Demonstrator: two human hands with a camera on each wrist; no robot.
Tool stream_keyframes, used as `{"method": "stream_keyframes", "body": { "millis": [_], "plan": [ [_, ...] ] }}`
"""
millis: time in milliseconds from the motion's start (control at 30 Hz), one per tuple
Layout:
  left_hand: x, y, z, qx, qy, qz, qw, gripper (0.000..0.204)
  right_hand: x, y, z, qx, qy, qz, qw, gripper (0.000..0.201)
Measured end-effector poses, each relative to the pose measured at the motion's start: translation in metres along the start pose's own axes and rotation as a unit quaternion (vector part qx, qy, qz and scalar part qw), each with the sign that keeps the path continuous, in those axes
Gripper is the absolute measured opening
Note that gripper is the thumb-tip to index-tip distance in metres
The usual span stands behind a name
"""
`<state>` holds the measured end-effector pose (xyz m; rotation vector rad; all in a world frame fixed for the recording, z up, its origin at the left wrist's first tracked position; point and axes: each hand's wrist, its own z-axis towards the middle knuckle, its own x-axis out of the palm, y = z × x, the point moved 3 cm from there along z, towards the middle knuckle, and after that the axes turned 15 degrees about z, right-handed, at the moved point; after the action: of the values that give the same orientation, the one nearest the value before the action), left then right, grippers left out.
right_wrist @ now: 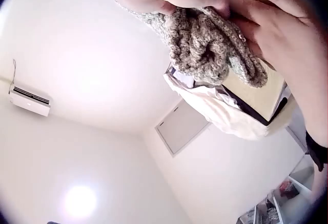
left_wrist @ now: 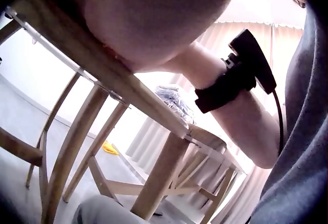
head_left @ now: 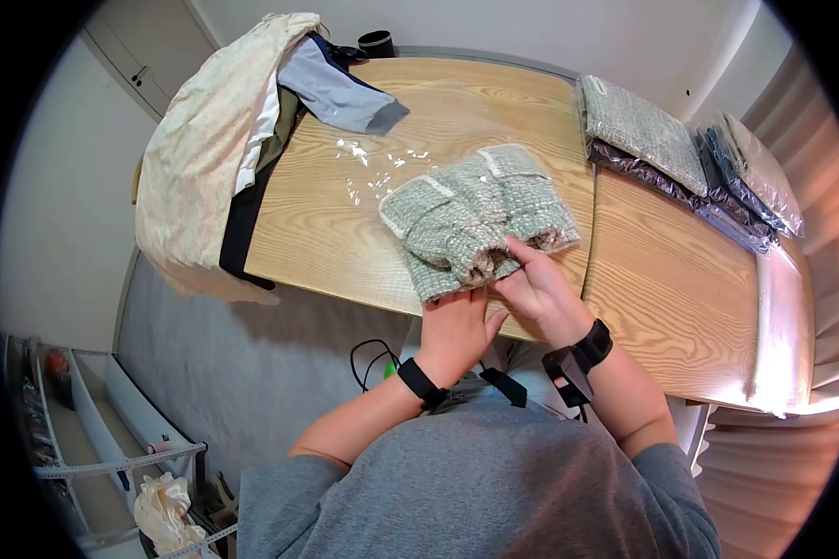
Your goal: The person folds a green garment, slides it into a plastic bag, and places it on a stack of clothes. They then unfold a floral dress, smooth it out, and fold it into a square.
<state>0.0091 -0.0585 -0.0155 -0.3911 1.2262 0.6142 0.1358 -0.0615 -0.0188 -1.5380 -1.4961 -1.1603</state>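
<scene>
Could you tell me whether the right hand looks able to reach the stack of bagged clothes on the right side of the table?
Probably yes: the right hand grips the folded sweater, and bare table lies between it and the bagged clothes.

garment (head_left: 475,219): nubby woven tweed cloth, rough and matt, pale green flecked with beige; looped, coarse yarn at the folded edge (right_wrist: 205,44)
table (head_left: 680,289): light wood with marked grain, smooth, low satin sheen
bag under garment (head_left: 373,168): thin clear plastic film, crinkled, glossy glints
packed stack (head_left: 690,158): cloth pieces sealed in clear glossy plastic sleeves; top one rough tweed, lower ones dark and shiny through the film
draped pile (head_left: 205,140): soft matt cloth, cream, grey and black
wrist straps (head_left: 419,382): black matt fabric bands, hard matt plastic housing
table legs (left_wrist: 159,178): pale bare-looking wood, smooth
</scene>
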Motion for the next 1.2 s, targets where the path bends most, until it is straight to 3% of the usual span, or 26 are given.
{"method": "stream_keyframes", "body": {
  "millis": [67, 467, 567, 700, 767, 900, 1000, 1200],
  "plan": [
    [-0.003, -0.001, 0.001, -0.004, 0.009, 0.011, 1.000, 0.058, 0.004, -0.002, 0.010, 0.025, 0.004, 0.012, 1.000, 0.037],
    [-0.014, -0.001, 0.001, 0.031, 0.030, 0.076, 0.996, 0.068, 0.017, -0.008, 0.075, -0.004, -0.004, 0.003, 1.000, 0.036],
    [-0.019, 0.005, -0.008, 0.031, 0.020, 0.078, 0.996, 0.065, 0.015, -0.008, 0.069, -0.042, -0.026, -0.010, 0.999, 0.034],
    [-0.028, 0.009, -0.021, 0.089, 0.022, 0.057, 0.994, 0.060, -0.001, -0.002, 0.036, -0.089, -0.009, 0.005, 0.996, 0.031],
    [-0.033, 0.008, -0.020, 0.083, 0.012, -0.026, 0.996, 0.059, -0.003, -0.002, 0.015, -0.103, -0.007, 0.008, 0.995, 0.032],
    [-0.032, -0.005, -0.008, 0.072, 0.008, -0.088, 0.994, 0.060, 0.005, 0.002, -0.008, -0.094, 0.010, 0.024, 0.995, 0.034],
    [-0.025, -0.008, -0.018, 0.081, 0.015, -0.027, 0.996, 0.064, 0.015, 0.001, -0.013, -0.043, -0.022, -0.029, 0.998, 0.036],
    [-0.018, -0.003, -0.024, 0.119, 0.023, 0.030, 0.992, 0.065, 0.022, 0.001, 0.043, -0.015, -0.041, -0.044, 0.998, 0.041]
  ]
}}
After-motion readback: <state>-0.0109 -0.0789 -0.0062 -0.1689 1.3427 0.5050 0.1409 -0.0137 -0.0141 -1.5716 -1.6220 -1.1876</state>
